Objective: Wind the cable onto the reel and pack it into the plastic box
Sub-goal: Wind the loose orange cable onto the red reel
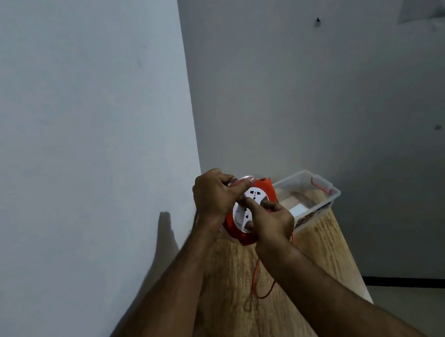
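A round orange cable reel [253, 207] with a white socket face is held up above the wooden table [310, 264]. My left hand [215, 195] grips the reel's top left rim. My right hand [272, 223] closes on its lower right side, fingers on the white face. A loose length of orange cable [256, 276] hangs from the reel and loops over the tabletop. Behind the reel, at the table's far end, stands a clear plastic box [332, 195] with an orange clip on its right rim.
The narrow table stands in a corner: a pale wall runs along its left side and a grey wall behind it. Floor with a dark skirting line lies to the right. Something white lies inside the box.
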Demonstrator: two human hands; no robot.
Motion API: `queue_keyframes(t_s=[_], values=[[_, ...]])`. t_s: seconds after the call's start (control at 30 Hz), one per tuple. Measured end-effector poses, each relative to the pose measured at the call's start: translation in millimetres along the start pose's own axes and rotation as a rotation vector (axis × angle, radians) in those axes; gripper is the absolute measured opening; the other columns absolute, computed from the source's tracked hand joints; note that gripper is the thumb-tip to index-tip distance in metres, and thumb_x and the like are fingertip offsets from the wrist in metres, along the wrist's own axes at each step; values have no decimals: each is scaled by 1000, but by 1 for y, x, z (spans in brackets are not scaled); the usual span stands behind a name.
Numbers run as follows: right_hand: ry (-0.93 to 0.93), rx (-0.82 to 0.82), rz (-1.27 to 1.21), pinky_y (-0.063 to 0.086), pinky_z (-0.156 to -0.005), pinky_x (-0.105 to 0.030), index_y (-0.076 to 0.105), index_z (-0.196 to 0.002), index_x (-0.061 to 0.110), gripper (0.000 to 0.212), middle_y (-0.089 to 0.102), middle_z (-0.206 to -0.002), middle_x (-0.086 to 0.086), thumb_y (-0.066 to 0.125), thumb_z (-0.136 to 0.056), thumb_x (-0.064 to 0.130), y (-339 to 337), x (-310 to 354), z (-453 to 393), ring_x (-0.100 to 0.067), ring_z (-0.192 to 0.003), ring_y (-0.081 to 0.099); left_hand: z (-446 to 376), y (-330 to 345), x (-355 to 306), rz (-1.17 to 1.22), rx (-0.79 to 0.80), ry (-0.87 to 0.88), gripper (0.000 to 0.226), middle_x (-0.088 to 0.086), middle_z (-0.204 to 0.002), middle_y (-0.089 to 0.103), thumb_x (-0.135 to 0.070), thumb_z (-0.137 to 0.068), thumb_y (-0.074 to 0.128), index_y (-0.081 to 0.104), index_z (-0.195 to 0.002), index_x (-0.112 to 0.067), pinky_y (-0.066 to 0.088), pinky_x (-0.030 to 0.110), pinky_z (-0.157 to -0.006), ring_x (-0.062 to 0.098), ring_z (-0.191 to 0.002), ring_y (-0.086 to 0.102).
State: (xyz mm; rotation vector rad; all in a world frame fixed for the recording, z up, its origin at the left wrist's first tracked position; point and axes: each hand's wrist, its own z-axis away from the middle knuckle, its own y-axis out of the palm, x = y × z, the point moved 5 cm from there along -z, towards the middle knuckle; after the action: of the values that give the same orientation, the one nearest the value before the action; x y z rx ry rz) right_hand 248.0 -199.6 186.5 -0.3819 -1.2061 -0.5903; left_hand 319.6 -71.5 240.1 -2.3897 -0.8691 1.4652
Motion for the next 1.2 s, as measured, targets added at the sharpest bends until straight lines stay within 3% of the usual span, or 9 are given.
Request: queue_keyframes(t_s=[0.1,0.27,0.37,0.5,0.6,0.7,0.8,1.0,1.2], values=[[175,40,-109,58,-75,-37,64,-93,16,38,63,-99,-3,90,-72,32,-3,-6,2,-18,-76,60,4,2,0,-17,13,29,49,-6,-69,69,-62,-77,80,83,-86,-15,53,21,-58,9,-59,60],[415,84,-268,50,-103,-51,38,-145,4,79,52,-140,-19,82,-84,28,-4,-6,19,-40,-126,55,15,6,4,-21,14,45,50,-6,-68,69,-64,-75,81,84,-84,-15,42,15,-55,6,-57,59],[477,146,-350,44,-108,-51,29,-152,9,75,44,-148,-15,71,-94,33,3,-9,27,-39,-134,47,22,7,8,-18,29,43,50,-3,-71,73,-64,-74,81,84,-84,-14,40,13,-54,7,-57,59],[444,92,-330,50,-100,-49,33,-149,13,83,50,-143,-12,82,-84,30,-4,-27,22,-38,-130,50,33,4,16,-9,62,5,44,-7,-70,69,-57,-76,83,83,-84,-14,41,10,-55,2,-54,56],[69,67,-19,60,-90,-46,58,-125,13,57,67,-122,-6,86,-79,28,-19,-27,22,-26,-108,67,37,-1,26,3,78,-63,45,-6,-69,71,-59,-76,83,81,-81,-15,44,9,-53,5,-55,60],[-786,173,513,61,-80,-32,68,-113,17,34,73,-107,1,81,-83,23,-23,-2,38,-15,-93,70,40,-6,32,1,83,-105,42,-13,-60,60,-59,-76,83,78,-76,-17,37,5,-49,8,-52,57],[-1369,382,1016,51,-101,-54,67,-122,16,49,72,-119,-11,86,-77,22,-15,-11,47,-33,-120,63,41,-10,35,-13,104,-117,45,-7,-65,64,-59,-77,82,80,-82,-14,47,18,-55,11,-57,61],[-1528,607,1453,26,-115,-61,54,-137,27,69,67,-132,-9,86,-76,29,-16,-27,41,-36,-143,41,41,-13,41,-21,194,-120,50,3,-74,75,-63,-74,81,82,-83,-13,61,35,-66,17,-62,68],[-1595,556,1484,35,-105,-60,65,-130,29,67,67,-127,-12,90,-69,37,-12,-22,43,-38,-130,52,47,-14,38,-49,212,-89,47,1,-82,78,-59,-78,81,83,-91,-13,57,22,-60,10,-63,67]])
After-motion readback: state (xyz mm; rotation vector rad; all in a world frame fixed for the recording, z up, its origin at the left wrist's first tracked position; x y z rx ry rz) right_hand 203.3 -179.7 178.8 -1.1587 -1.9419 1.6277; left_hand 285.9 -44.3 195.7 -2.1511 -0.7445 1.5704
